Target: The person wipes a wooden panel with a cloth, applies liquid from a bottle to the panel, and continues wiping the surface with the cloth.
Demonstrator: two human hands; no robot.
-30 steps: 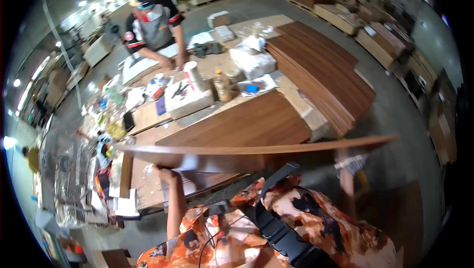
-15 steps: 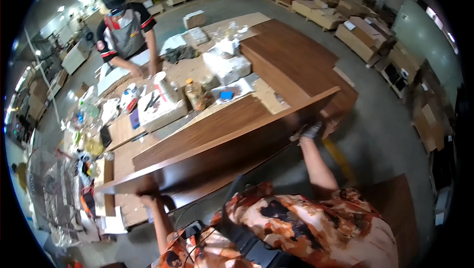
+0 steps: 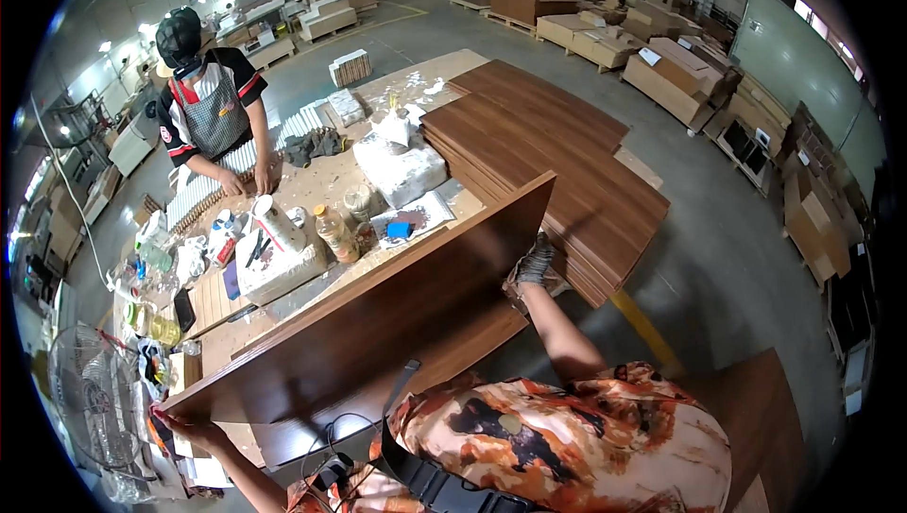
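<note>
A long dark-brown wood panel (image 3: 378, 315) stands tilted on its long edge in front of me, slanting from lower left to upper right. My left hand (image 3: 192, 428) is closed on its near-left end, the fingers partly hidden by the panel. At the right end, my right hand (image 3: 533, 265), in a grey glove, grips the panel by its edge. Something brown and crumpled shows under that palm; I cannot make out what it is. Another brown panel lies flat below the tilted one, mostly covered. Beside my right hand rises a stack of brown panels (image 3: 557, 163).
Across the workbench (image 3: 425, 69) a co-worker (image 3: 217, 102) handles white-edged strips (image 3: 213, 182). Bottles (image 3: 336, 234), a white foam block (image 3: 402, 168), a blue sponge (image 3: 400, 230) and a phone (image 3: 184, 309) lie on the bench. A caged fan (image 3: 94, 400) stands at left; another panel (image 3: 746, 418) is behind my right side.
The panel has shifted left and tipped more upright, showing more of its broad face. My left hand has moved left to the panel's end; my right hand has moved left with it.
</note>
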